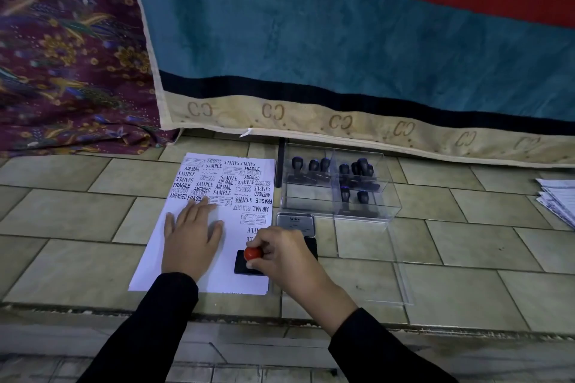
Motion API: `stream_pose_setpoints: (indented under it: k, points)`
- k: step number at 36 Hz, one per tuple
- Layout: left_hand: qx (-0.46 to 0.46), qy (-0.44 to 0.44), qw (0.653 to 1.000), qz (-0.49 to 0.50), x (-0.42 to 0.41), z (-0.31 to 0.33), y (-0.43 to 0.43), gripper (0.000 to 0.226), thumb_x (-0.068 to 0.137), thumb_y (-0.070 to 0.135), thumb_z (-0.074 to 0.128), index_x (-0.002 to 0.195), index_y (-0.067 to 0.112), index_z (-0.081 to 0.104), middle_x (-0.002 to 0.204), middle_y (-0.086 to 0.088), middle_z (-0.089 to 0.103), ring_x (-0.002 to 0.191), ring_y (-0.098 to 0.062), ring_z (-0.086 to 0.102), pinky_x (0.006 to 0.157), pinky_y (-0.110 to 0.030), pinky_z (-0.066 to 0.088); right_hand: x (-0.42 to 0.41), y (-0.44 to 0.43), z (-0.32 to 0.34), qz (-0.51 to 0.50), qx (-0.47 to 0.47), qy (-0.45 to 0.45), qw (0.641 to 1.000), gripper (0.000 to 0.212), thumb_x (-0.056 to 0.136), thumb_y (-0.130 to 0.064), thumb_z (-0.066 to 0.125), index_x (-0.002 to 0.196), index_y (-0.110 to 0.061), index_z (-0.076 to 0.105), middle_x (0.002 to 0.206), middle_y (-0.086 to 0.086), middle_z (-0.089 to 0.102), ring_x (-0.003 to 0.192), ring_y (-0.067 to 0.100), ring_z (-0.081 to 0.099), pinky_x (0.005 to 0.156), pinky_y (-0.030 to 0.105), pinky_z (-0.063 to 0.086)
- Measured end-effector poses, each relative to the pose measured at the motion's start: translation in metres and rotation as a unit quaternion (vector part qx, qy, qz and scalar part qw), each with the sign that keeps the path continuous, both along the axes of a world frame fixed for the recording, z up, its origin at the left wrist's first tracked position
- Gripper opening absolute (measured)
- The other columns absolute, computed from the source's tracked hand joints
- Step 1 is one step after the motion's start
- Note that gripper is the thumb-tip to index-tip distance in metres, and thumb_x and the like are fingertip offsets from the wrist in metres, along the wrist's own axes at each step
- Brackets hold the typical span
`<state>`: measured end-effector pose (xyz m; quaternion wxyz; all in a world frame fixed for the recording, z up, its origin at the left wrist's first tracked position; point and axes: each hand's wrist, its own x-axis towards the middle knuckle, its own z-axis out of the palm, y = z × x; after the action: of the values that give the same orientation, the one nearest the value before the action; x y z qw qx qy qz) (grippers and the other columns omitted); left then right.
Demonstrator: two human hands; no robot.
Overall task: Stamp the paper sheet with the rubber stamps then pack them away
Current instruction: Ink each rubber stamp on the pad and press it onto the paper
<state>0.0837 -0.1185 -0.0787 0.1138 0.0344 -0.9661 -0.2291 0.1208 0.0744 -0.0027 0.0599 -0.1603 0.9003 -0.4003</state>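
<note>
A white paper sheet (155,261) lies on the tiled floor, its upper half covered in black stamp prints. My left hand (191,236) rests flat on the sheet, fingers spread. My right hand (280,255) grips a rubber stamp (247,260) with a red knob and a black base, pressed down on the sheet's lower right part. An ink pad (295,222) with its silver lid raised sits just right of the paper, partly hidden by my right hand. A clear plastic box (385,193) behind it holds several black stamps (357,171) in compartments.
The box's clear lid (401,283) lies flat on the tiles to the right of my right hand. A stack of papers (558,199) sits at the far right edge. A teal and red blanket (342,40) and patterned purple cloth (62,56) hang behind.
</note>
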Motion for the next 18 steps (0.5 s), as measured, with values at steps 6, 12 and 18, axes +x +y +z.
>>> stream_pose_setpoints:
  k: [6,12,18]
  points:
    - [-0.003,0.001,1.0,0.003,0.0,-0.001,-0.001,0.037,0.094,0.032,0.048,0.13,0.022,0.049,0.149,0.005,0.04,0.142,-0.015,0.025,0.116,-0.045,0.005,-0.014,0.003,0.006,-0.028,-0.024,-0.037,0.999,0.024,0.077,-0.017,0.074,0.1,-0.015,0.069,0.087,-0.001,0.065,0.078,0.01,0.059,0.069,0.013,0.048]
    - [-0.003,0.009,1.0,-0.001,0.0,-0.003,-0.002,0.034,0.096,0.031,0.047,0.129,0.024,0.049,0.147,0.006,0.042,0.141,-0.014,0.028,0.116,-0.044,0.005,-0.05,0.053,0.034,-0.159,-0.161,-0.038,0.973,0.027,0.083,-0.011,0.067,0.11,-0.011,0.064,0.097,0.002,0.07,0.086,0.016,0.068,0.079,0.026,0.057]
    - [-0.008,0.003,1.0,0.003,0.0,-0.002,-0.001,0.036,0.095,0.032,0.046,0.13,0.024,0.049,0.148,0.007,0.041,0.141,-0.013,0.027,0.116,-0.043,0.004,-0.081,0.136,0.064,-0.3,-0.112,0.091,0.943,0.027,0.084,-0.012,0.066,0.11,-0.011,0.061,0.103,0.005,0.068,0.09,0.016,0.065,0.082,0.028,0.053]
